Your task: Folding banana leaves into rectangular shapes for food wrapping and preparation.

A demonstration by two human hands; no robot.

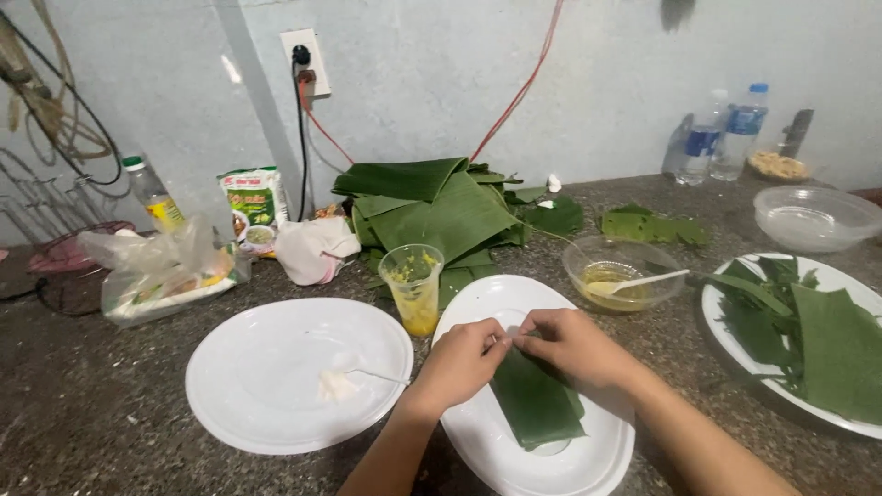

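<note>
Both forearms reach in from the bottom edge, and the two hands meet over an oval white plate [588, 459]. Left hand [462, 360] and right hand [571, 344] each pinch the top end of a folded strip of green leaf [536, 400], fingertips almost touching one another; the strip is smooth, matte and ribbed lengthwise, and lies flat along the plate toward the camera.

Just left sits a round white plate [266, 367] with a small pale lump and a thin white spoon on it. Behind the hands stands a clear plastic cup [412, 287] smeared with yellow residue, and to the right a clear bowl [625, 271] of yellow liquid with a white spoon resting in it.

Farther back, a loose stack of large glossy leaves [441, 207] leans by the wall. At the far right a white dish [845, 280] carries more leaf pieces. Everything rests on a dark speckled stone worktop [92, 404].
</note>
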